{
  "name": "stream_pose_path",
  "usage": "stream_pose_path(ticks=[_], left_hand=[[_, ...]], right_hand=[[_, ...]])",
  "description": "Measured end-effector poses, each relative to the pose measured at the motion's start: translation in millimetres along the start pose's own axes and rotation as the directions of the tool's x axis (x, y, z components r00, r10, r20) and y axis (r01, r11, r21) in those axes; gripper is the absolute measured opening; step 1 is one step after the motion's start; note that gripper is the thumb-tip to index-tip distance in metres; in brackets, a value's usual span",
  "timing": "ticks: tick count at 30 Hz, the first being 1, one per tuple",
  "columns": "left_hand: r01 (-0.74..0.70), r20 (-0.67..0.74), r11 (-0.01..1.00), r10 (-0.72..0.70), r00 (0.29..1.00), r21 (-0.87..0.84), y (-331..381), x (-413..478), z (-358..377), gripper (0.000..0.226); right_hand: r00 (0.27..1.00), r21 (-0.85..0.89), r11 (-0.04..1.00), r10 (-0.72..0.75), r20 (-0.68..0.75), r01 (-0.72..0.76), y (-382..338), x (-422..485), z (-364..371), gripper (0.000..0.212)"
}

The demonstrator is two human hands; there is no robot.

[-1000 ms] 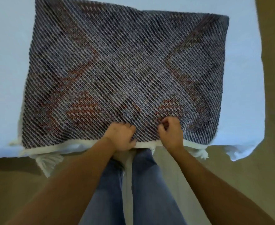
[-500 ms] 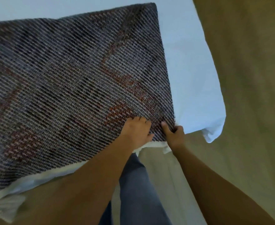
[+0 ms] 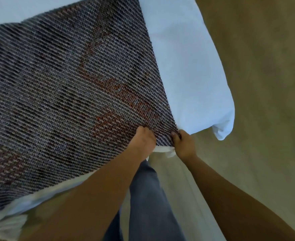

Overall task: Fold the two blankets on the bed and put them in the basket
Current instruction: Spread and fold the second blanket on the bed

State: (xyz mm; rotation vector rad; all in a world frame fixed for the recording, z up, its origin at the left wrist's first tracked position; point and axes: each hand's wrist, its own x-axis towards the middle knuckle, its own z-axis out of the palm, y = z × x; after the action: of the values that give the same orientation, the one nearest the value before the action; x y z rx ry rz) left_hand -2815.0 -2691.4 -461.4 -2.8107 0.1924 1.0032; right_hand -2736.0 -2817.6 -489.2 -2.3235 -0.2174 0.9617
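Note:
A dark woven blanket (image 3: 65,101) with rust-red patterns and a white fringed edge lies flat on the white bed (image 3: 186,66). My right hand (image 3: 184,145) pinches its near right corner, thumb on top. My left hand (image 3: 144,141) rests just left of it, fingers curled into the blanket's near edge. Only one blanket shows. No basket is in view.
The bed's near right corner (image 3: 223,131) hangs over a tan carpeted floor (image 3: 265,101). My legs in blue jeans (image 3: 148,206) stand right against the bed's near edge.
Both hands slid right along the blanket's near edge, from its middle to the right corner. The view swung right and tilted, bringing the bed corner and floor into sight.

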Motion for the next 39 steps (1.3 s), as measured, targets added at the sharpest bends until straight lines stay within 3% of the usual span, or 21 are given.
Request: stream_pose_path(ticks=[3,7,10,13,16,20,25,33,39], left_hand=[[-0.131,0.011,0.985,0.133,0.991,-0.112,15.8,3.6,-2.0,0.030],[0.077,0.097,0.924,-0.044,0.994,-0.374,12.2,1.6,-2.7,0.032],[0.168,0.024,0.737,-0.201,0.979,-0.655,-5.5,10.6,-18.2,0.026],[0.282,0.004,0.511,-0.479,0.878,-0.812,-32.2,34.2,-43.3,0.025],[0.374,0.063,0.352,-0.651,0.757,-0.858,-57.6,60.4,-65.4,0.037],[0.501,0.120,0.365,-0.703,0.701,-0.785,-87.5,90.3,-79.1,0.066],[0.596,0.189,0.346,-0.731,0.655,-0.725,-110.0,119.6,-84.1,0.082],[0.545,0.318,0.074,-0.743,0.589,-0.835,-132.9,127.6,-86.8,0.057],[0.219,0.185,-0.058,-0.765,0.616,-0.974,-163.2,93.6,-78.6,0.026]], right_hand=[[0.996,0.061,0.994,0.088,0.014,-0.089,7.7,4.6,-3.4,0.031],[0.981,0.087,0.981,0.164,0.103,-0.174,9.1,9.0,0.9,0.020],[0.972,0.159,0.961,0.214,0.097,-0.228,4.9,8.9,1.5,0.029],[0.971,0.324,0.916,0.223,0.082,-0.237,-6.9,6.7,-0.9,0.041],[0.977,0.390,0.896,0.194,0.085,-0.212,-29.3,11.7,-4.9,0.039],[0.986,0.351,0.923,0.127,0.105,-0.157,-60.6,33.2,-12.4,0.023],[0.986,0.325,0.937,0.082,0.143,-0.125,-84.4,62.5,-13.6,0.029],[0.992,0.204,0.979,-0.007,0.130,-0.020,-108.8,71.3,-6.8,0.024],[0.988,-0.201,0.967,-0.152,0.039,0.157,-128.7,29.7,15.2,0.021]])
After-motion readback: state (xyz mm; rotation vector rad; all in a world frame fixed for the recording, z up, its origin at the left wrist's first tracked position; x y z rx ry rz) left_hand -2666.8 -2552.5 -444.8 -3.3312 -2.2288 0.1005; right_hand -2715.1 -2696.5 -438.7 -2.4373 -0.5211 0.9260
